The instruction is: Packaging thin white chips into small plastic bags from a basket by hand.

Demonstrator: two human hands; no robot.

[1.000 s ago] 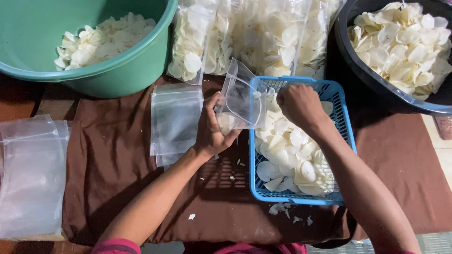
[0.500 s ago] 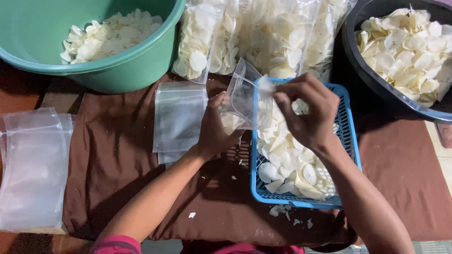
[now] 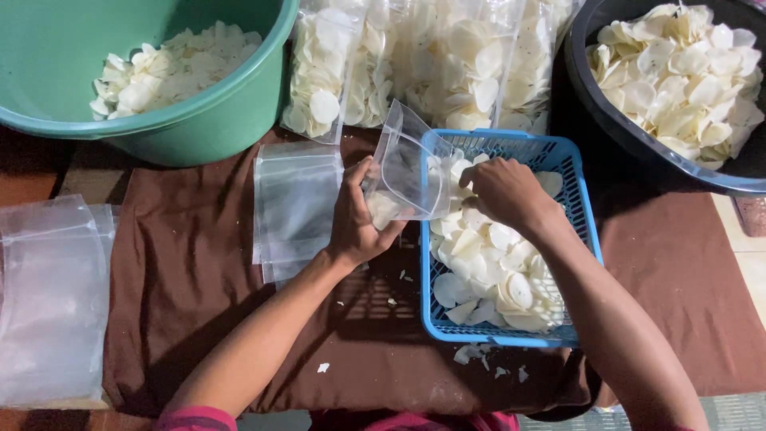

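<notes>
1. From the head view, the left hand pinches a small clear bag by its lower part, holding it tilted with its mouth open toward the blue basket just to its right.
2. The right hand sits curled over the pale chips in that basket, fingers closed down among them; whether it already grips a clutch of chips I cannot quite tell, as the palm hides them.
3. To do this well, I'd judge the bag's mouth should stay wide and low over the basket rim, so strays fall back in; a few crumbs already lie on the brown cloth near the wrists.
4. Counting: one blue basket, one green basin beyond the left hand, one dark tub beyond the right, both holding chips.
5. A row of filled bags stands beyond both hands, perhaps four, overlapping.
6. Empty bags: one small stack touching the left hand's outer side, another pile well to its left.
</notes>
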